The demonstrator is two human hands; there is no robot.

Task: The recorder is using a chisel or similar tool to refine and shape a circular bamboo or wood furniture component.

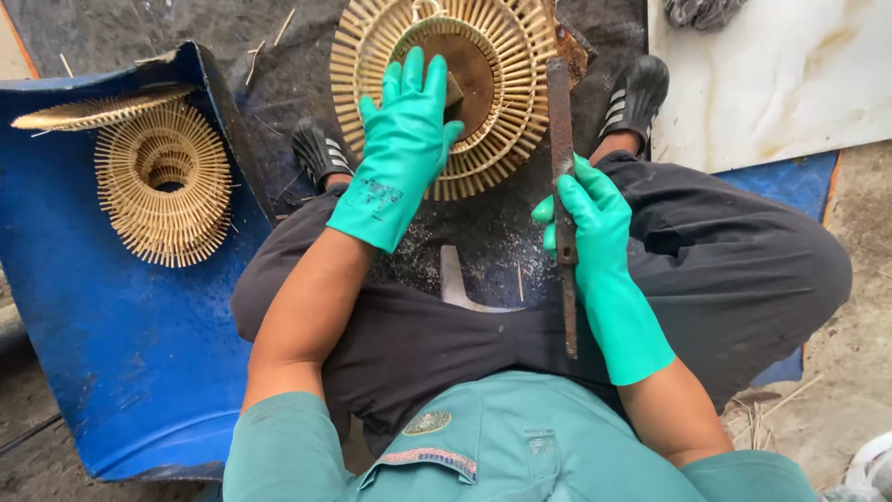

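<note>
A round woven bamboo piece (506, 112) with radiating slats lies on the dark ground between my feet. My left hand (404, 139), in a green glove, rests flat on it with fingers spread, pressing it down near a small wooden block (454, 91). My right hand (590, 223), also in a green glove, grips a long rusty flat metal blade (561, 139). The blade stands nearly upright along the right edge of the bamboo piece, and its lower end reaches down over my lap.
A blue curved plastic half-barrel (102, 372) lies at left, holding a stack of finished round bamboo pieces (163, 181). A white board (780, 74) lies at upper right. My black sandals (636, 98) flank the work. A pale wooden wedge (455, 279) sits near my knees.
</note>
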